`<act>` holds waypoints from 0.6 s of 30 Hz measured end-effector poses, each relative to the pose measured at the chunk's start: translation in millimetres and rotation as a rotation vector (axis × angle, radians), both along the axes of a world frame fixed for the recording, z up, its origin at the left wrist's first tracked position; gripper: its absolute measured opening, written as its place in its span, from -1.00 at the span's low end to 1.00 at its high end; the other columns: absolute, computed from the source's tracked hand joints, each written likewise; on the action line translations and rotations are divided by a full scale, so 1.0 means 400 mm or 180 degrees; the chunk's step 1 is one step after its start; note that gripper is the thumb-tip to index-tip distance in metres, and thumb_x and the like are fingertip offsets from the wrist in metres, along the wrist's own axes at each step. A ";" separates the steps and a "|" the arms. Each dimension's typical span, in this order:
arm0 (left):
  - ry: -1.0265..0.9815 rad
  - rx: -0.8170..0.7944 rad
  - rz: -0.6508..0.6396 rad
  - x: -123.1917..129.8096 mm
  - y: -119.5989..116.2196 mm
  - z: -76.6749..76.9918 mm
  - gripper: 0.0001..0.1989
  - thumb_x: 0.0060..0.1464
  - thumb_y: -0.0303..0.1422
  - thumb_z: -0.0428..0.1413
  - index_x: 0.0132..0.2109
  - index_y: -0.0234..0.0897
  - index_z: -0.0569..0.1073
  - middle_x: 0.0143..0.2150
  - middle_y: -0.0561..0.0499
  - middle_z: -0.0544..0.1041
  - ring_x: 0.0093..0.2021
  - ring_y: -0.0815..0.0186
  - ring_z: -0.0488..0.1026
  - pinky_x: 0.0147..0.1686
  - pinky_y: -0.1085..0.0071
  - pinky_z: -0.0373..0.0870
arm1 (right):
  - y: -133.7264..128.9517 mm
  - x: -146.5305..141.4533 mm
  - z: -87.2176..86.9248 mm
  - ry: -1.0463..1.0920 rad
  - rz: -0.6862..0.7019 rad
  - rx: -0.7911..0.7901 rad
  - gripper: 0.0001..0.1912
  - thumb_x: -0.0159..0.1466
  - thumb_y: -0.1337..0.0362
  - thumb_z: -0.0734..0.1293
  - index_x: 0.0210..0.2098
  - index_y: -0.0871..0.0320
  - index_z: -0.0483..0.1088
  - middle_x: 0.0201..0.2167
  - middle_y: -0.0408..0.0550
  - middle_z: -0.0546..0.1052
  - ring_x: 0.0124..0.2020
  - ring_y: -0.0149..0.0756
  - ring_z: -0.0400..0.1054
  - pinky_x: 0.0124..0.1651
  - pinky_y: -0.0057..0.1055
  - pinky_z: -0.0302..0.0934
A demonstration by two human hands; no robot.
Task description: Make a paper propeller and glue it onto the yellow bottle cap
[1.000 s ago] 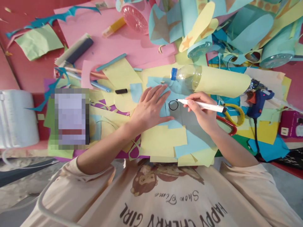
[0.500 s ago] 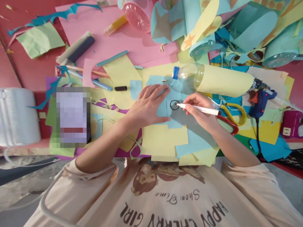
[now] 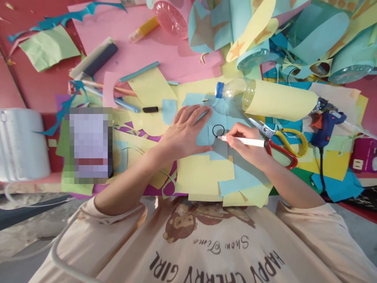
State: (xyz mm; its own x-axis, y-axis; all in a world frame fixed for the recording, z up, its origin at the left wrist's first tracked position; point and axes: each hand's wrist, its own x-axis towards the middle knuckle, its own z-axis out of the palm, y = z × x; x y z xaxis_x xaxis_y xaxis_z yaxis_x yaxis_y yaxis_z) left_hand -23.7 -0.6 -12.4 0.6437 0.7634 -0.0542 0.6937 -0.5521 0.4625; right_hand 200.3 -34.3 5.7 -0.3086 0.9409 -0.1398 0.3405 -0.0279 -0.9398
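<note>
My left hand (image 3: 187,131) lies flat with its fingers spread on light blue paper (image 3: 219,151), holding nothing. In my right hand (image 3: 243,143) is a white marker (image 3: 253,142), pinched between the fingers. Its tip touches the lower edge of a black drawn circle (image 3: 218,131) on that paper. Above the circle lies a plastic bottle (image 3: 277,98) with a blue cap, wrapped in pale yellow paper. Scissors (image 3: 290,143) with red and yellow handles lie beside my right hand. A black marker cap (image 3: 150,109) rests left of my left hand.
A blue glue gun (image 3: 326,127) with a black cord is at the right, near a magenta box (image 3: 363,154). Paper-wrapped bottles fill the top right. On the left are a blurred phone (image 3: 91,145) and a white case (image 3: 25,145). Paper scraps cover the table.
The marker tip has moved from inside the circle down to its lower edge. My right hand has shifted slightly down, and more of the scissors shows. My left hand stays in place.
</note>
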 end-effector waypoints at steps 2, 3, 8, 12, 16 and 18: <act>-0.0004 0.0007 0.0010 0.001 0.000 0.000 -0.09 0.00 -0.01 0.19 0.39 -0.24 0.04 0.38 -0.21 0.14 0.37 -0.14 0.02 0.36 -0.09 -0.08 | 0.001 -0.001 0.001 -0.0008 -0.0007 0.0030 -0.79 0.26 0.23 0.31 -0.47 0.13 0.28 -0.57 -0.24 0.36 -0.56 -0.50 0.17 -0.51 -0.50 0.03; -0.0005 0.0007 0.0018 0.001 0.000 0.001 -0.09 0.00 -0.02 0.20 0.39 -0.24 0.05 0.38 -0.21 0.15 0.37 -0.13 0.03 0.35 -0.09 -0.06 | 0.001 -0.002 0.000 -0.0015 0.0015 0.0067 -0.79 0.26 0.23 0.32 -0.47 0.13 0.28 -0.57 -0.24 0.36 -0.56 -0.51 0.17 -0.50 -0.50 0.04; -0.0029 0.0000 0.0046 0.002 0.001 0.003 -0.09 -0.02 -0.03 0.22 0.38 -0.23 0.06 0.37 -0.20 0.16 0.37 -0.14 0.05 0.34 -0.10 -0.04 | -0.002 -0.005 -0.010 -0.0175 0.0117 0.0324 -0.80 0.27 0.19 0.32 -0.44 0.12 0.30 -0.57 -0.24 0.40 -0.55 -0.49 0.20 -0.49 -0.50 0.06; -0.0069 -0.0043 0.0051 0.001 0.001 0.006 -0.16 0.06 -0.06 0.17 0.39 -0.22 0.06 0.38 -0.20 0.16 0.37 -0.13 0.04 0.34 -0.11 -0.03 | -0.006 -0.007 -0.010 -0.0223 0.0223 0.0405 -0.80 0.28 0.21 0.31 -0.45 0.13 0.31 -0.58 -0.24 0.39 -0.56 -0.50 0.19 -0.51 -0.50 0.04; -0.0057 -0.0055 0.0111 0.004 0.002 0.012 -0.39 0.23 -0.21 0.00 0.36 -0.24 0.12 0.36 -0.20 0.20 0.36 -0.07 0.08 0.32 -0.09 0.03 | -0.006 -0.005 -0.007 -0.0194 0.0328 0.0448 -0.78 0.31 0.19 0.29 -0.44 0.14 0.32 -0.57 -0.24 0.40 -0.57 -0.53 0.18 -0.51 -0.50 0.02; -0.0051 -0.0047 0.0117 0.006 0.002 0.014 -0.41 0.23 -0.23 -0.01 0.36 -0.24 0.13 0.35 -0.19 0.21 0.36 -0.06 0.09 0.32 -0.08 0.04 | -0.007 -0.004 -0.008 -0.0200 0.0371 0.0431 -0.77 0.31 0.18 0.29 -0.44 0.14 0.33 -0.57 -0.24 0.40 -0.57 -0.53 0.19 -0.51 -0.50 0.03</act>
